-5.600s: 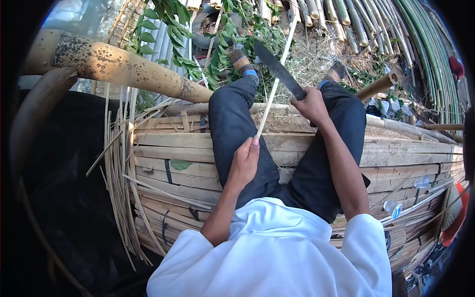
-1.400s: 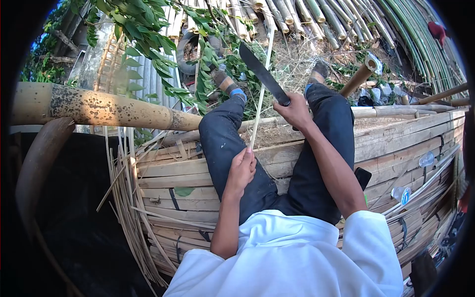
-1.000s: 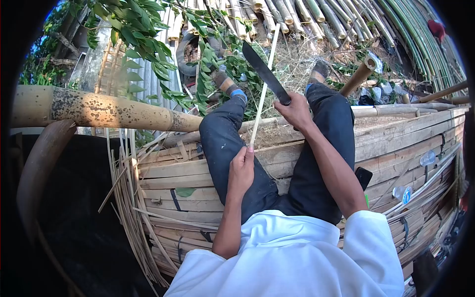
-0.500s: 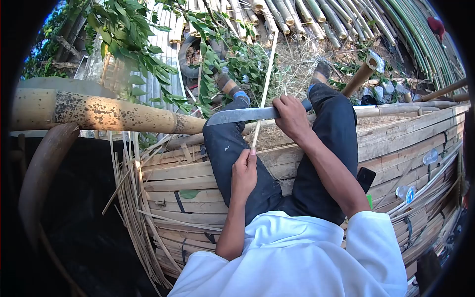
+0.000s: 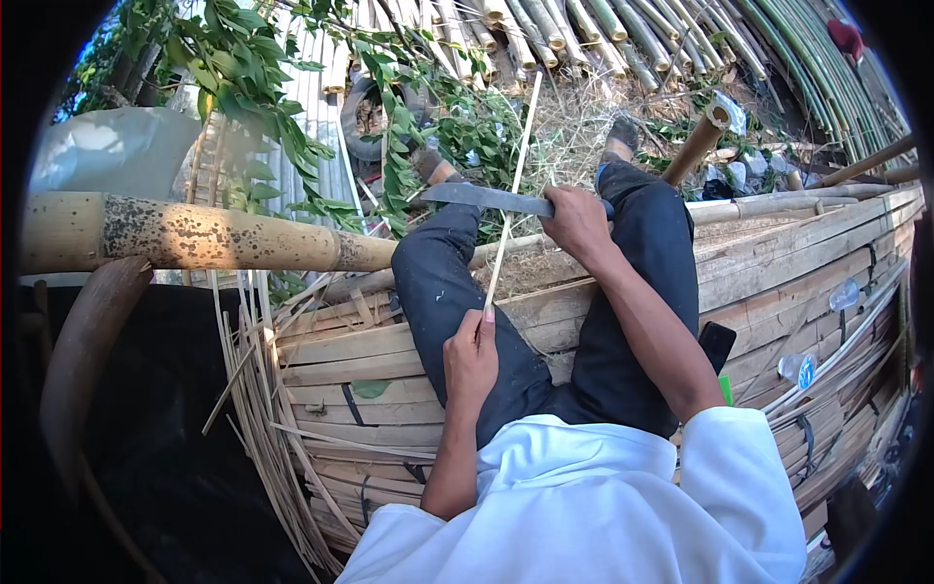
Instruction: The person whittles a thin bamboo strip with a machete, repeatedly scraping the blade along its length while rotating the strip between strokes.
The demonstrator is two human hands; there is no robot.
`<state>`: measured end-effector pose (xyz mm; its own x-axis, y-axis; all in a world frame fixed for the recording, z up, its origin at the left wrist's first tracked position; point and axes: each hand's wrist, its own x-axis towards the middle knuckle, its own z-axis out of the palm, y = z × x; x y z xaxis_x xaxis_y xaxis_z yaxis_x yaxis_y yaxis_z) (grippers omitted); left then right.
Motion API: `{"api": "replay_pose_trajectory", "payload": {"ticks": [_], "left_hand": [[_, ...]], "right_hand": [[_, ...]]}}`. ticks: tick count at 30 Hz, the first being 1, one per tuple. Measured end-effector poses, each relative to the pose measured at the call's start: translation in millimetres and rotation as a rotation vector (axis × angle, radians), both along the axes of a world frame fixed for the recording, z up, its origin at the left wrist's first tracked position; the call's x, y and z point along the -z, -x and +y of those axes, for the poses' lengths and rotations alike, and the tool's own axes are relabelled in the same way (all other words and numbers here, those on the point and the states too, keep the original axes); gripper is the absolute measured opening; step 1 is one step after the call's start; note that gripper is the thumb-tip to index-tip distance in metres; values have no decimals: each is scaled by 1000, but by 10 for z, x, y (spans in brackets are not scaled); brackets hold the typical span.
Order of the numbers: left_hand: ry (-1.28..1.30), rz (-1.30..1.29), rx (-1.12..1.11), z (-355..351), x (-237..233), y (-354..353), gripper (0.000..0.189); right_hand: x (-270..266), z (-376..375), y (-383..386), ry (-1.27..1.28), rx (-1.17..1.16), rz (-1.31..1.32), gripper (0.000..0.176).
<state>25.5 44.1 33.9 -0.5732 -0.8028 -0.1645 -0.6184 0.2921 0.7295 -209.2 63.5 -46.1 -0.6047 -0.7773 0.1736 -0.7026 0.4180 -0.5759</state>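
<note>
My left hand (image 5: 471,360) is closed around the lower end of a long, thin bamboo strip (image 5: 526,146), low over my left thigh. The strip slants up and away between my knees. In my right hand (image 5: 576,224), near my right knee, is the grip of a machete (image 5: 486,198), its handle mostly covered by the fingers. The broad grey blade points left above my left knee and crosses the strip, tip tilted slightly up.
Stacked split bamboo slats (image 5: 336,350) lie beneath my legs, with loose thin strips (image 5: 255,389) at the left. A thick bamboo pole (image 5: 214,232) juts in from the left. A phone (image 5: 717,345) and plastic cups (image 5: 798,369) are at my right; cut bamboo poles (image 5: 613,29) lie ahead.
The machete blade has swung so its tip sits higher and farther from me. My left hand has dropped slightly toward my body with the bamboo strip.
</note>
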Motion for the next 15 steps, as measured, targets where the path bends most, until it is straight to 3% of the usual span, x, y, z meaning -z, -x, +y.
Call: {"api": "replay_pose_trajectory", "payload": {"ticks": [11, 14, 15], "left_hand": [[3, 4, 33, 21, -15, -17, 29], [-44, 16, -12, 28, 21, -32, 31], [-36, 7, -7, 18, 42, -43, 30]], "right_hand": [[-62, -13, 156, -122, 162, -89, 13], [-53, -17, 95, -54, 68, -62, 14], [-64, -5, 30, -4, -59, -40, 15]]}}
